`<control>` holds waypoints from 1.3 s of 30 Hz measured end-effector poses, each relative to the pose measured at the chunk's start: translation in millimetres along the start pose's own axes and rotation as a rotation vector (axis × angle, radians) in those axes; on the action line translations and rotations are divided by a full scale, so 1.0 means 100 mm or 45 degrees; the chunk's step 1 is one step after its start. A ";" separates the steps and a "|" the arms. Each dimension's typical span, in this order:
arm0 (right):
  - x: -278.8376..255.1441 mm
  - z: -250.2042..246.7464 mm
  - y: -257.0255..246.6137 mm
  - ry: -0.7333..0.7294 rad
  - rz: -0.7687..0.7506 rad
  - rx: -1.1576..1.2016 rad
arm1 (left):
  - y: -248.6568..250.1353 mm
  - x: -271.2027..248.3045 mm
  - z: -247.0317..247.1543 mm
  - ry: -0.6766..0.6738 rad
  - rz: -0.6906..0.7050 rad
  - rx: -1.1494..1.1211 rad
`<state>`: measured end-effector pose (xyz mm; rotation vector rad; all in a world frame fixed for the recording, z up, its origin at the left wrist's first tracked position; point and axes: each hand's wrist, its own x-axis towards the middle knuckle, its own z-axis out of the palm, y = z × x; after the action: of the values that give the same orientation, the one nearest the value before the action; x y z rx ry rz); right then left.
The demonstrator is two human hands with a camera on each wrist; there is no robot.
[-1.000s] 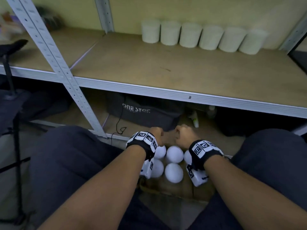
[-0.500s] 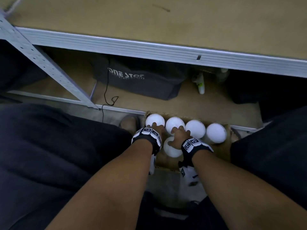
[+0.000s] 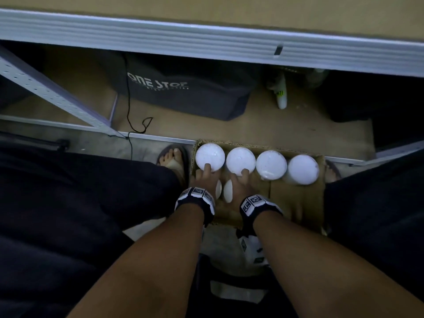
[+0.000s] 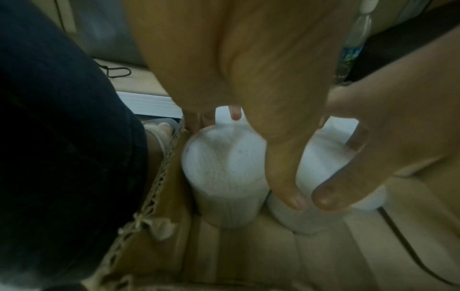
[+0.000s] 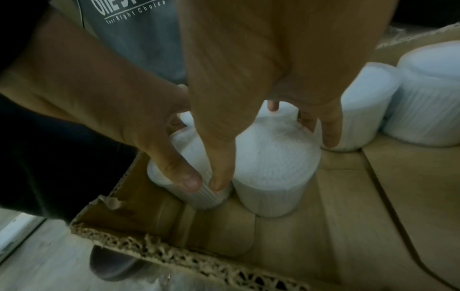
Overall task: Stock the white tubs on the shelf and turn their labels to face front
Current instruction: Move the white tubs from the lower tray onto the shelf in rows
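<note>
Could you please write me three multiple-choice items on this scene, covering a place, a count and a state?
1. Where do the white tubs stand?
A. On the upper shelf board
B. In the cardboard box on the floor
C. On top of the dark bag

2. How many lids show in the box's far row?
A. Two
B. Four
C. Seven

3. What are the left hand and right hand doing?
A. Resting flat on the floor
B. Each gripping a tub from above
C. Pulling the black cord

Answers:
1. B, since the head view shows them inside the box's walls.
2. B, since four round lids sit side by side.
3. B, since the wrist views show the left thumb and fingers curled round the near-left tub, and the right hand's curled round the near-right tub.
</note>
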<state>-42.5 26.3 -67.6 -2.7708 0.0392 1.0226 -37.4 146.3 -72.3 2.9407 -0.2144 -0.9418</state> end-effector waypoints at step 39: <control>-1.12 -1.92 0.04 0.114 -0.023 0.087 | 0.31 -0.90 -1.99 0.169 0.152 -0.125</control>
<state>-5.4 -17.8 147.4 -2.7478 0.0604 0.8759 2.1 129.3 144.2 2.8503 -0.3238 -0.7177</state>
